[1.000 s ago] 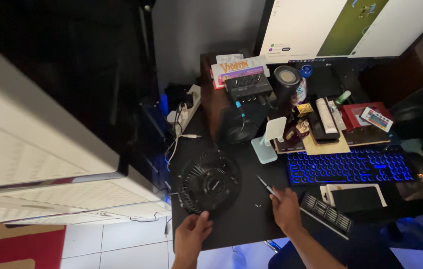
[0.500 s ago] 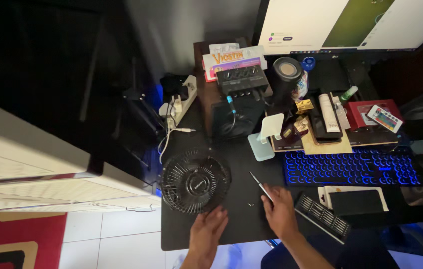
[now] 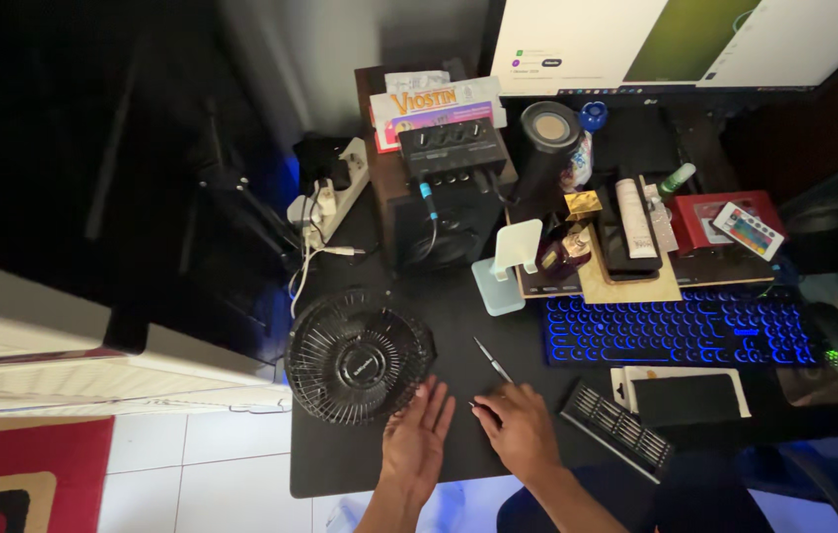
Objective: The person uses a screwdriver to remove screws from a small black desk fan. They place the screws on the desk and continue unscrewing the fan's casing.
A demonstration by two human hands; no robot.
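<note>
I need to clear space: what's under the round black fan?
The fan lies flat on the black desk, overhanging its left edge slightly. The left hand touches its rim. Its grille hides anything directly beneath it.

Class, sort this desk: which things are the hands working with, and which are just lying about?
In hand: left hand, beside the black fan; right hand, by the screwdriver.

Lying about: lit keyboard, speaker, power strip, phone stand.

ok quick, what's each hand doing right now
Left hand: open and flat on the desk, fingertips beside the black fan, holding nothing.
Right hand: curled shut on the screwdriver.
</note>
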